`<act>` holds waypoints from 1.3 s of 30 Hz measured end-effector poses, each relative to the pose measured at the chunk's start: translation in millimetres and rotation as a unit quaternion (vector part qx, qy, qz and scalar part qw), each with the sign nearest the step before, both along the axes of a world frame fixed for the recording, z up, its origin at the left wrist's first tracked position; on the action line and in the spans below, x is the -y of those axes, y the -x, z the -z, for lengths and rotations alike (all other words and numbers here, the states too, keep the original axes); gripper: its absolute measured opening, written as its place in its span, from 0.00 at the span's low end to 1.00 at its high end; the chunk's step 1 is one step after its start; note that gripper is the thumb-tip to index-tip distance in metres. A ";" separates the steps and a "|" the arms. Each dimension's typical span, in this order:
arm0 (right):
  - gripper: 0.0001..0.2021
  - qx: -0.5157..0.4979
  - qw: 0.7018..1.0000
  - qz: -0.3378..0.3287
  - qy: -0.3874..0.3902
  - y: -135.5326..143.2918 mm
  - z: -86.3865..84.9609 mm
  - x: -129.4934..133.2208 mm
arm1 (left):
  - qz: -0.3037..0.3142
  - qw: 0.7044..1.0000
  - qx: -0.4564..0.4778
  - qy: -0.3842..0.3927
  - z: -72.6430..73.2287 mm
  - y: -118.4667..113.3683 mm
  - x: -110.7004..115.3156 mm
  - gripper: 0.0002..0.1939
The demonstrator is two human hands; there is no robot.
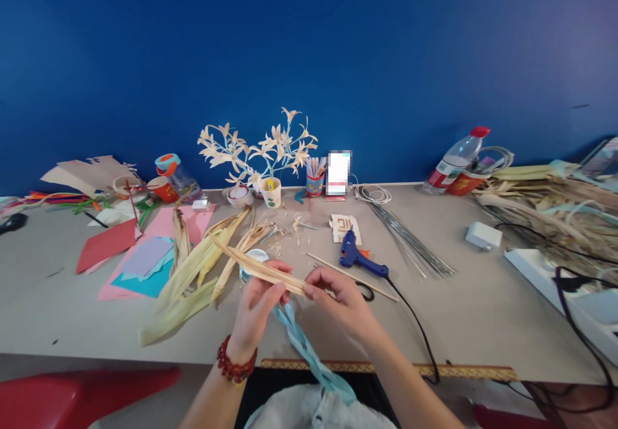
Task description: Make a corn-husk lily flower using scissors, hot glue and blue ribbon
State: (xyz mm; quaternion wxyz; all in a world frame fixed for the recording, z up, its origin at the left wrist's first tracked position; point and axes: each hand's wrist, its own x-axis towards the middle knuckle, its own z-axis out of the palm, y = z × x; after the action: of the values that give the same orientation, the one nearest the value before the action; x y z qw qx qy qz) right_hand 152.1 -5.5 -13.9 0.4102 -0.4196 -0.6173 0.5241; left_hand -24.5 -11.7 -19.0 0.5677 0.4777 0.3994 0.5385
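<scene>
A long, pale dried corn husk [255, 266] stretches between my hands above the table. My left hand [261, 297] pinches it near the middle, thumb on top. At its right end, the fingertips and thumb of my right hand [338, 297] are closed on it. Light blue ribbon strips [311, 355] hang below my left hand toward my lap; whether that hand also grips them I cannot tell. To the left lie more corn husks [186, 284], pale green and yellow. A blue glue gun [360, 255] rests beyond my right hand, beside a thin wooden stick [350, 276].
Husk flowers [277, 142] stand in a cup [271, 192] at the back. Coloured paper [145, 258] lies left, wires [410, 236] right. A glue gun cord [418, 326] crosses the front edge. A bottle [451, 162], power strip [531, 274] and husk pile [555, 203] are farther right.
</scene>
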 end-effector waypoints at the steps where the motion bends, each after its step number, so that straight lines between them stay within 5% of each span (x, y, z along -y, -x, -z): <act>1: 0.08 0.007 1.000 0.006 -0.010 0.9 -0.3 0.2 | -0.011 1.000 -0.011 0.006 -0.2 -1.7 -0.1 0.13; 9: 0.10 -0.102 0.992 0.074 0.016 1.0 2.2 -5.6 | -0.063 0.994 -0.054 0.068 5.2 -12.9 2.3 0.12; 16: 0.11 -0.045 0.995 0.092 0.002 -4.1 8.6 -9.9 | -0.036 0.993 -0.070 0.084 7.9 -15.8 3.8 0.13; 18: 0.11 -0.002 0.995 0.098 -0.027 -8.5 6.4 -10.8 | -0.058 0.994 -0.078 0.052 5.9 -11.2 2.0 0.13; 20: 0.10 0.048 0.991 0.106 -0.070 -14.1 2.3 -12.0 | -0.156 0.983 -0.092 -0.021 -0.1 -4.2 -0.9 0.16; 22: 0.09 0.101 0.983 0.100 -0.113 -19.4 -2.4 -13.2 | -0.284 0.938 -0.148 -0.130 -10.3 2.6 -4.7 0.21; 24: 0.08 0.149 0.975 0.079 -0.141 -22.4 -6.3 -14.1 | -0.324 0.873 -0.270 -0.244 -22.7 6.4 -9.0 0.30; 27: 0.07 0.200 0.966 0.045 -0.155 -22.7 -8.8 -14.0 | -0.158 0.826 -0.447 -0.304 -37.0 5.5 -15.0 0.25; 29: 0.07 0.218 0.963 0.018 -0.160 -24.5 -8.3 -13.0 | 0.015 0.808 -0.521 -0.273 -39.7 2.8 -17.8 0.09; 31: 0.06 0.221 0.960 -0.002 -0.173 -32.2 -6.1 -11.6 | 0.118 0.800 -0.551 -0.206 -37.5 0.6 -19.1 0.11; 33: 0.08 0.223 0.957 0.019 -0.185 -47.8 -1.8 -9.3 | 0.134 0.816 -0.544 -0.145 -33.0 -0.3 -19.1 0.13; 37: 0.11 0.313 0.919 0.167 -0.172 -86.8 14.1 0.1 | 0.099 0.897 -0.428 -0.053 -23.2 -0.4 -19.8 0.11; 39: 0.10 0.403 0.890 0.151 -0.152 -97.4 23.4 6.9 | 0.102 0.935 -0.340 -0.007 -16.6 -2.0 -22.1 0.11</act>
State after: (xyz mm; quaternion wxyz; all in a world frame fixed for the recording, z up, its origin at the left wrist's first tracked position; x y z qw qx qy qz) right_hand 249.5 -12.4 -37.2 0.2594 -0.6151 -0.7309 0.1418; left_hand -22.5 10.4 -2.4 0.4470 0.6744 0.5136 0.2858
